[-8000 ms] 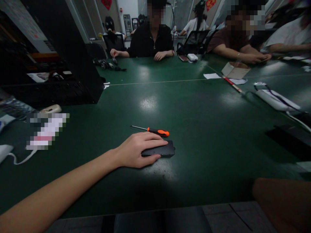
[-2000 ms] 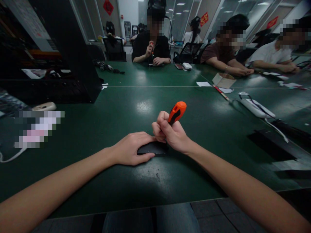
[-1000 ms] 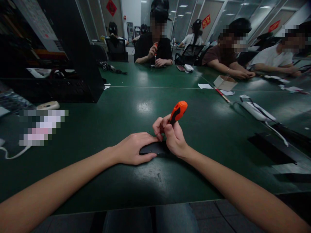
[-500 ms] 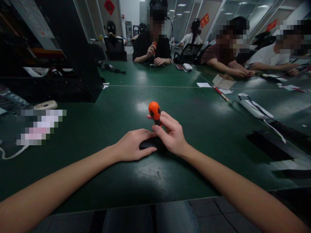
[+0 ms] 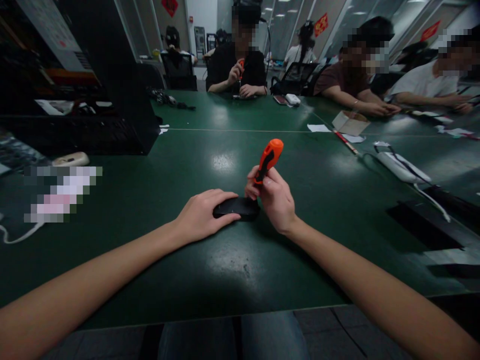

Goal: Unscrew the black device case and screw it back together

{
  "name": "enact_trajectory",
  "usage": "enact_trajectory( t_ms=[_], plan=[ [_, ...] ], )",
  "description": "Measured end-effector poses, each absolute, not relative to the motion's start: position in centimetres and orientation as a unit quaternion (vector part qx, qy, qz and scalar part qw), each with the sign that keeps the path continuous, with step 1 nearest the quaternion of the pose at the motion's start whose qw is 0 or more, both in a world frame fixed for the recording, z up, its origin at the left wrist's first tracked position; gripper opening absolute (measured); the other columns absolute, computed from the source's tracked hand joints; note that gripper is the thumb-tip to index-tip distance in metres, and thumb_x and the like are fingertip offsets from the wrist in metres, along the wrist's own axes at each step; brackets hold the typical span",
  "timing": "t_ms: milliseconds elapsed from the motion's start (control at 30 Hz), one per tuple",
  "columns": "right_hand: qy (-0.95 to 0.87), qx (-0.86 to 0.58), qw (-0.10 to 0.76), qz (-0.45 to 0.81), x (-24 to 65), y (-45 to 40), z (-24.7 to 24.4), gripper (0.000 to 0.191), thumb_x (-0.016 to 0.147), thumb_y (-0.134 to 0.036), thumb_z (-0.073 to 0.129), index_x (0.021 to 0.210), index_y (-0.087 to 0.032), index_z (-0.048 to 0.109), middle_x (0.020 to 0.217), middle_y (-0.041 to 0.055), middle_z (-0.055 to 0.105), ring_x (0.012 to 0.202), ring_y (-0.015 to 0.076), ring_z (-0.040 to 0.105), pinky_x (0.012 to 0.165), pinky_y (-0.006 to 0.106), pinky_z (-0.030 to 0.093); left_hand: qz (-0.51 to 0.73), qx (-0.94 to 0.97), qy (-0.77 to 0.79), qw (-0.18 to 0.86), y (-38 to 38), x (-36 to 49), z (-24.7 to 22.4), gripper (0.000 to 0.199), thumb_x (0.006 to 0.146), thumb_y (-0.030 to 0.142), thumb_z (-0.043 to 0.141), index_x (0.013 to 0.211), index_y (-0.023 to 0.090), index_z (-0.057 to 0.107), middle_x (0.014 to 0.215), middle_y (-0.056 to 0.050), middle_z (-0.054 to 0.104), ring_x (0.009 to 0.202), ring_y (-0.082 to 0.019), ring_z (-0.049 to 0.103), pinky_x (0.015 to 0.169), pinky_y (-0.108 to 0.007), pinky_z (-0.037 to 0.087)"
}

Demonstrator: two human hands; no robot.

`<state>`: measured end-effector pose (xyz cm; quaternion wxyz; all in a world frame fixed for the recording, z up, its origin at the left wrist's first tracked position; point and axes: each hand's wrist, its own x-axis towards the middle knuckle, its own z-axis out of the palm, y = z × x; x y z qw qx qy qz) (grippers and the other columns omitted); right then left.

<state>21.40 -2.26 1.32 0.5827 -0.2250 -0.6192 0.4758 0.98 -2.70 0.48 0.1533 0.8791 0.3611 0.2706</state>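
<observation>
A dark, oblong, mouse-like device (image 5: 243,209) lies on the green table (image 5: 168,280) in front of me. My left hand (image 5: 204,212) grips it from the left, thumb along the near side and fingers along the far side. Just to its right, my right hand (image 5: 275,197) is closed around an orange and black screwdriver (image 5: 270,157). The handle points up and leans to the right. My fingers hide the screwdriver's lower end, so I cannot tell whether its tip touches the device.
A black cabinet-like frame (image 5: 123,100) stands at the left. Toward the right are a white power strip (image 5: 403,166), a small open box (image 5: 350,123) and a black box (image 5: 423,222). Across the table a person in black (image 5: 238,70) holds another orange screwdriver; more people sit at the right.
The screwdriver has gone from nearly upright to leaning right, and my right hand has shifted right with it. More of the dark device now shows under my left hand.
</observation>
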Motion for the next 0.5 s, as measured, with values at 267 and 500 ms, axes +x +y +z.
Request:
enact_trajectory(
  t_ms=[267, 500],
  plan=[
    [-0.659, -0.234, 0.568, 0.434, 21.0, -2.1, 0.3, 0.021, 0.102, -0.042, 0.053, 0.102, -0.023, 0.06, 0.086, -0.0013, 0.055, 0.069, 0.0091, 0.054, 0.069, 0.027, 0.049, 0.275, 0.874, 0.368, 0.16, -2.3, 0.7, 0.4, 0.041, 0.094, 0.041, 0.069, 0.126, 0.017, 0.065, 0.111, -0.009, 0.072, 0.1, -0.026, 0.068, 0.09, -0.04, 0.053],
    [-0.689, -0.324, 0.582, 0.286, 21.9, -2.0, 3.0, 0.024, 0.093, -0.034, 0.067, 0.114, -0.023, 0.068, 0.092, 0.0009, 0.068, 0.083, 0.0135, 0.066, 0.08, 0.032, 0.057, 0.267, 0.873, 0.371, 0.172, -2.3, 0.8, 0.6, 0.041, 0.093, 0.041, 0.068, 0.127, 0.018, 0.064, 0.113, -0.008, 0.072, 0.102, -0.026, 0.068, 0.091, -0.04, 0.052]
  ],
)
